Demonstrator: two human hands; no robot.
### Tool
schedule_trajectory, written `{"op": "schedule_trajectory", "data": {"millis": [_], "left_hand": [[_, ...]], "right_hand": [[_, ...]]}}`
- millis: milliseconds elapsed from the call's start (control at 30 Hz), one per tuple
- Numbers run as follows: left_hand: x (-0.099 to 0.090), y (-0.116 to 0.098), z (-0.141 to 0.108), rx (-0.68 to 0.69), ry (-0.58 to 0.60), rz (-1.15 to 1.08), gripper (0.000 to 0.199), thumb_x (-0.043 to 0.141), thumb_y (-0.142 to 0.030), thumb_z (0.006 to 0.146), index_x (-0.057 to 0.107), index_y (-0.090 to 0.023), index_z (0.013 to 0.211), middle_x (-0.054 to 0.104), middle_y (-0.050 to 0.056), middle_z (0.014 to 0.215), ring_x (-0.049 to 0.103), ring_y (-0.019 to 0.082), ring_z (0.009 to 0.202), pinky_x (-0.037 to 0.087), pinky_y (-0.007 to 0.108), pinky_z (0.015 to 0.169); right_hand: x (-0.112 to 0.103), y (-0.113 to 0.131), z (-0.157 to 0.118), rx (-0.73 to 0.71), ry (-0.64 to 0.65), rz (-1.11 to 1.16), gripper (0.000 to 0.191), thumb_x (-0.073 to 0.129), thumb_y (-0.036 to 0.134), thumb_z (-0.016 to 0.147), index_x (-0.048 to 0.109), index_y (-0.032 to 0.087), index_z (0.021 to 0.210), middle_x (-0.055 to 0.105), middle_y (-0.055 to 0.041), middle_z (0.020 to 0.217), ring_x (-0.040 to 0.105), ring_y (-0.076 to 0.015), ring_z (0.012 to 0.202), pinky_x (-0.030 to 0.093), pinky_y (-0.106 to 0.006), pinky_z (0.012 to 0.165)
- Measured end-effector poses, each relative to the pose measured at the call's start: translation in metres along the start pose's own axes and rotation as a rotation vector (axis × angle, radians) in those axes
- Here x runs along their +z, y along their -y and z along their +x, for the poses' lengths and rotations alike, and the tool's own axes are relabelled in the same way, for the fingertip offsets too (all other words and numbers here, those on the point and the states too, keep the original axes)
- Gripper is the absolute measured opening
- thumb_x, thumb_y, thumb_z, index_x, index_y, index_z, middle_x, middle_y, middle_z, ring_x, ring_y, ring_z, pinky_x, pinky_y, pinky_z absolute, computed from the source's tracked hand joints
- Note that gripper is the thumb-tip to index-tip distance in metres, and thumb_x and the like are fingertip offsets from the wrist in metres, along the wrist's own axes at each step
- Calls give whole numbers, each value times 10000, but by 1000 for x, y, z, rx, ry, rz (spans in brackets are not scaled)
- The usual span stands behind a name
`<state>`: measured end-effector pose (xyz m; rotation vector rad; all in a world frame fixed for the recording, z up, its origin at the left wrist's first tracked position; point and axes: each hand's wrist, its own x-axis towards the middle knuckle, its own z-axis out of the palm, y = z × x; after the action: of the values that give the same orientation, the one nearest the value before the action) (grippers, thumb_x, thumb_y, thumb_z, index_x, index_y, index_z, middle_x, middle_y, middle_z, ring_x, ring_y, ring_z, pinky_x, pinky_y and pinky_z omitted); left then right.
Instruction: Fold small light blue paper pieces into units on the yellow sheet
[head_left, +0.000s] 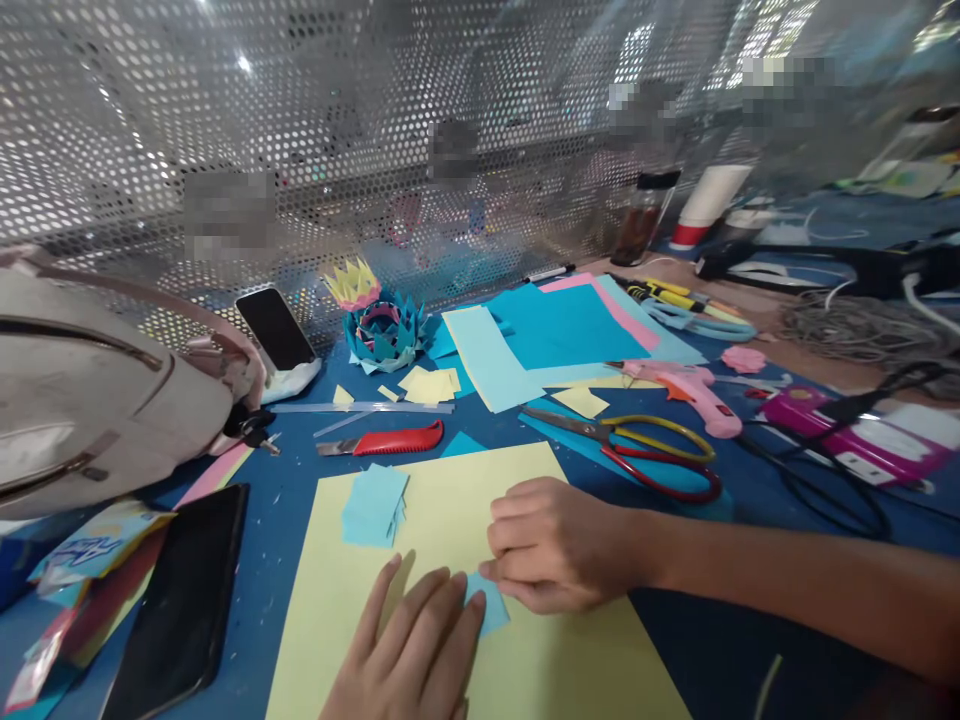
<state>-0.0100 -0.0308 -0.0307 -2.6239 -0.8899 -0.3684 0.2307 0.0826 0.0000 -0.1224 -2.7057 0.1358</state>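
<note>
A small light blue paper piece (491, 610) lies on a large pale yellow sheet (585, 660) in front of me. My left hand (420, 640) is open, its fingers stretched out and their tips resting on the left part of that piece. From the right, my right hand (562, 548) comes in with curled fingers, thumb and forefinger pinched at the piece's upper edge. Part of the blue piece is hidden under the fingers. Beyond my left hand, a small stack of light blue paper squares (375, 506) rests on the yellow sheet.
Beyond the sheet lie a red utility knife (390, 438), scissors (630, 440) and a pink glue gun (686, 385). A folded paper flower (382, 330) stands near the perforated metal screen (360, 130). At left are a backpack (97, 390) and a black tablet (184, 600).
</note>
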Motion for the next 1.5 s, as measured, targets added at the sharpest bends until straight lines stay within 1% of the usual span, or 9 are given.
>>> {"op": "schedule_trajectory", "data": {"millis": [167,367,533,667,867,1067,1167,1367,1500], "left_hand": [[-2,-4,-1,-65,1,-31,445,510,-318,965,556,-185,1388,625,87,1247,501,267,1260,60,515,1228],[-3,-7,-2,-91,-29,-20,464,501,-267,945,539,-201,1402,631,78,1080,577,249,1107,187,501,1199],[-5,-8,0,-101,-29,-21,421,501,-264,952,570,-208,1363,616,87,1083,587,257,1079,383,506,1098],[-8,-10,0,-127,-41,-41,404,495,-240,953,577,-203,1347,620,86,1058,597,244,1052,441,492,1063],[-8,-14,3,-172,-113,-114,331,485,-89,932,668,-195,1187,625,45,970,611,193,991,333,460,1148],[-4,-16,2,-180,-144,-115,325,481,-106,948,675,-194,1193,635,39,946,623,193,990,264,453,1181],[-4,-13,2,-153,-145,-100,313,466,-135,968,679,-178,1194,671,38,1012,620,191,1048,173,448,1227],[-10,-4,4,-4,-76,-40,345,473,-148,983,637,-173,1285,690,-6,1208,587,186,1161,7,472,1252],[-8,-4,2,20,-69,-23,351,478,-137,980,638,-199,1286,683,-12,1243,595,188,1171,16,496,1249]], "right_hand": [[0,1,-1,-11,10,-16,320,499,224,940,593,180,637,536,1,644,406,-145,597,283,-313,535],[4,3,-4,6,38,86,304,449,351,1017,689,180,1092,639,-28,846,512,-150,700,347,-305,614],[5,4,2,48,134,68,271,510,390,1001,698,245,1132,588,-1,827,494,-144,694,330,-301,589],[0,5,2,35,168,59,308,577,375,970,650,263,1248,574,-5,865,482,-150,708,334,-297,615],[-5,-2,-4,-12,190,58,309,555,368,980,655,227,1237,578,-35,879,480,-160,717,336,-293,635],[-2,-13,-8,-64,90,163,229,548,337,989,722,193,1029,579,-16,757,505,-140,687,334,-280,611],[2,-8,-7,-26,73,118,246,549,367,992,707,193,919,589,-9,751,507,-134,685,320,-283,595],[10,3,-3,119,91,112,394,539,548,951,602,161,980,622,-35,877,532,-160,783,390,-279,674],[9,5,-2,212,101,181,266,516,422,995,578,166,957,615,-28,870,528,-151,782,395,-259,688]]}}
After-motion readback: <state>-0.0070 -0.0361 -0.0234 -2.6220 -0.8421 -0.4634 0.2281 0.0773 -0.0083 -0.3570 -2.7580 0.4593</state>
